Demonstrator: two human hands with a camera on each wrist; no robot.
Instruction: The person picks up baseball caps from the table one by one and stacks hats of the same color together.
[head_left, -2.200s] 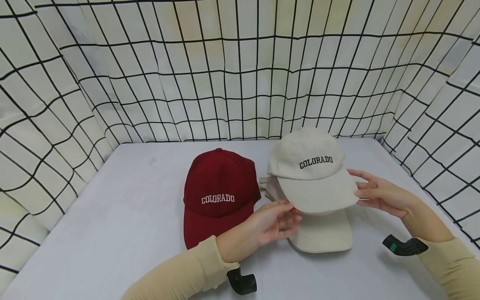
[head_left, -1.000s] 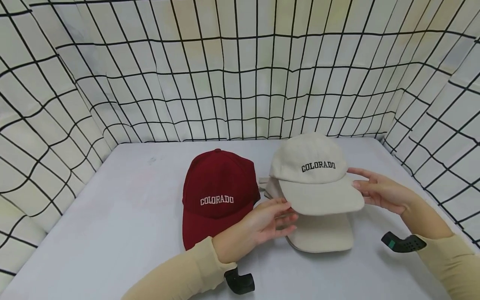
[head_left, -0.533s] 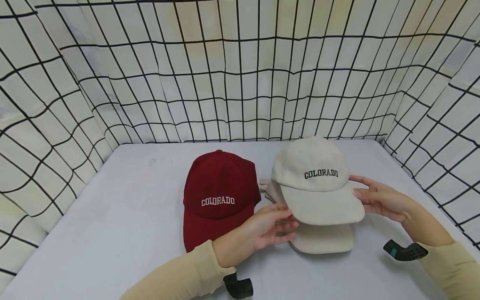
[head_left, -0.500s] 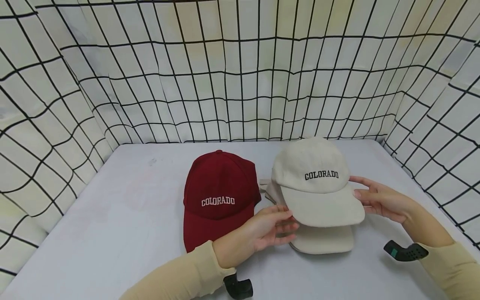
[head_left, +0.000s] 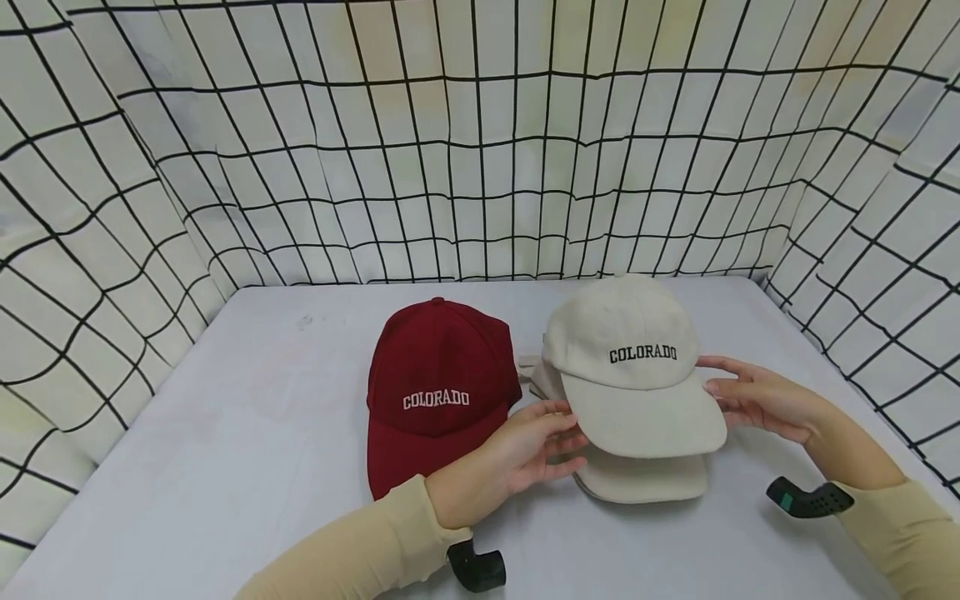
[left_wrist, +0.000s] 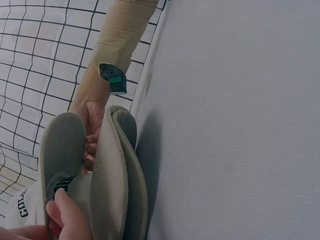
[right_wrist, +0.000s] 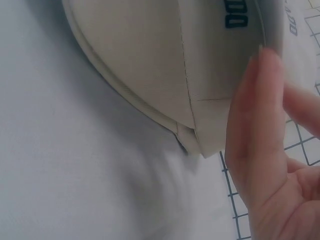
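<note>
Both hands hold a cream baseball cap [head_left: 637, 408] with black COLORADO lettering by the sides of its brim. My left hand [head_left: 528, 450] pinches the left edge, fingers reaching beneath. At the right edge, my right hand [head_left: 765, 400] has its thumb over the brim and its fingers [right_wrist: 267, 110] underneath. Beneath lie more cream caps [head_left: 645, 479]; the left wrist view shows two stacked brims [left_wrist: 111, 175] below the held one, with a gap between. The top cap's crown sits over the crown below, mostly hiding it. Left of the stack rests a dark red baseball cap [head_left: 438, 392] with white COLORADO lettering.
The caps are on a white-covered table [head_left: 262, 433]. White walls with a black grid [head_left: 480, 167] enclose its back and sides. The left forearm crosses in front of the red cap's brim. A dark wrist-worn device [head_left: 810, 497] hangs at each cuff.
The held cream cap has come down and slightly right onto the stack, its brim tilting lower and covering more of the brim beneath. Both hands stay at its brim; the red cap has not moved.
</note>
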